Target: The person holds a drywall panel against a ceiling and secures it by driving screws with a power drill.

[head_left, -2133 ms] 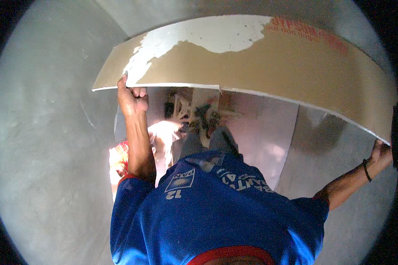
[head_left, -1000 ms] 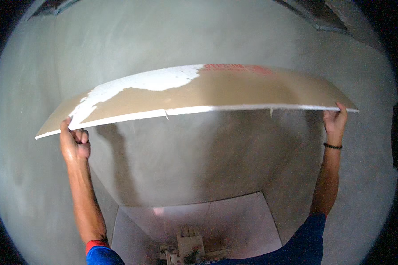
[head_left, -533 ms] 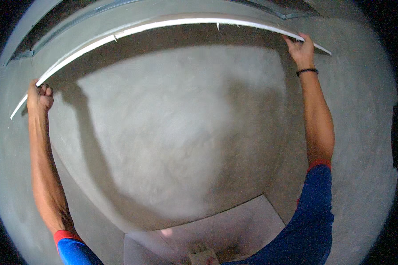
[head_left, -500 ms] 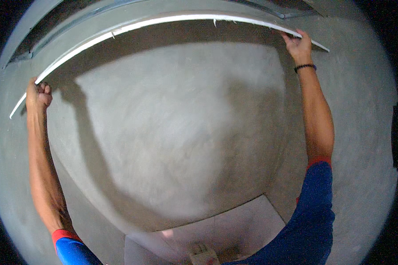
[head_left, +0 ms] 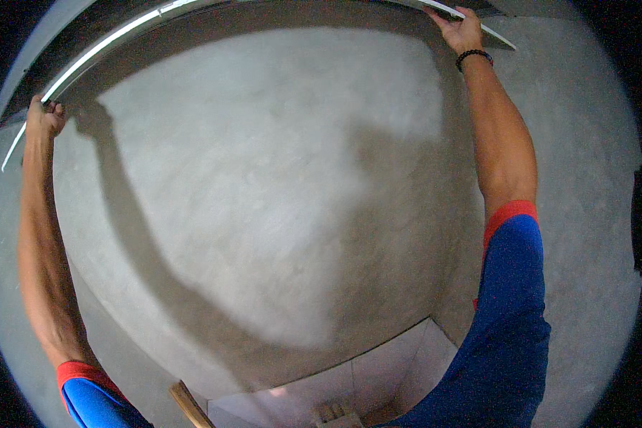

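Observation:
Overhead, a long thin white board [head_left: 96, 49] shows edge-on, curving across the top of the view; its middle runs out of the picture. My left hand [head_left: 46, 118] is closed round its edge near the left end, fingers curled. Close to the right end, my right hand [head_left: 464, 33] grips the same edge, thumb and fingers on either side of it. A dark beaded bracelet [head_left: 472, 58] circles my right wrist. Both arms are stretched up, and the board's upper face is hidden.
A grey plastered wall [head_left: 264, 178] stands ahead, with shadows of my arm and the board. Pale ceiling framing [head_left: 25, 68] borders a dark gap at upper left. Below are light tiles [head_left: 378, 364], a wooden piece [head_left: 190, 405] and a blocky object [head_left: 337, 416].
Both hands have raised the board, and it now sits higher in the view, slightly further left. The wooden piece has come into sight at the bottom.

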The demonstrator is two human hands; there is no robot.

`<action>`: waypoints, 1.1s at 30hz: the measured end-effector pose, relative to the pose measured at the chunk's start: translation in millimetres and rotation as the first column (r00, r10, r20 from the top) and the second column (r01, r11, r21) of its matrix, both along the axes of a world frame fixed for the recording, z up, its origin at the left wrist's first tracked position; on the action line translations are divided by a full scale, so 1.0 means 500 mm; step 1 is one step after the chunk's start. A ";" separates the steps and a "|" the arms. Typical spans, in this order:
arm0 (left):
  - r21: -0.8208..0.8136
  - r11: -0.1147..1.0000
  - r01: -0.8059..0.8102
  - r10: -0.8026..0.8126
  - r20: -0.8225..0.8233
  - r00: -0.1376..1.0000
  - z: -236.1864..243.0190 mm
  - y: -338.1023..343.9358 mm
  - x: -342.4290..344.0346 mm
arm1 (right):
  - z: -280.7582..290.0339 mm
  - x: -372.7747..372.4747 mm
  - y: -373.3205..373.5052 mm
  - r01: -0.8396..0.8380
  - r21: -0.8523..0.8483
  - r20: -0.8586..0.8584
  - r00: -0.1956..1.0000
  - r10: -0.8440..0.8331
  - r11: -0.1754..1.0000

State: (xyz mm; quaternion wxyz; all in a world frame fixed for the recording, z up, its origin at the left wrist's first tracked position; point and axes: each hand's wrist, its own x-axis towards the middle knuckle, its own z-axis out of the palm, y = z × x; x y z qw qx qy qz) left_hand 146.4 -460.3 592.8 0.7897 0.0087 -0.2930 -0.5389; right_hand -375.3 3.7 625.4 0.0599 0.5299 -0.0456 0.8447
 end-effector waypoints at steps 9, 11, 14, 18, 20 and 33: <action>-0.086 0.991 -0.099 0.110 0.146 0.983 0.056 -0.100 0.032 | -0.023 0.029 -0.003 0.049 0.019 0.105 0.993 -0.051 0.999; -0.041 0.998 -0.052 0.056 0.105 0.993 0.065 -0.083 0.047 | -0.031 0.044 -0.010 0.061 0.025 0.216 0.974 -0.065 0.998; -0.091 0.995 -0.048 0.063 0.168 0.984 0.050 -0.098 0.019 | -0.052 -0.014 0.065 0.045 0.014 0.121 0.992 -0.046 0.999; -0.599 0.553 -0.580 0.820 0.515 0.250 0.072 -0.180 0.109 | -0.052 -0.001 0.069 0.072 0.016 0.144 0.987 -0.073 0.997; -0.663 0.476 -0.578 0.859 0.492 0.143 0.088 -0.211 0.146 | -0.049 0.012 0.061 0.074 0.023 0.155 0.985 -0.077 0.997; -0.195 0.980 0.033 0.008 0.206 0.979 0.069 -0.105 0.040 | -0.083 0.046 0.105 0.169 0.068 0.173 0.969 -0.178 0.983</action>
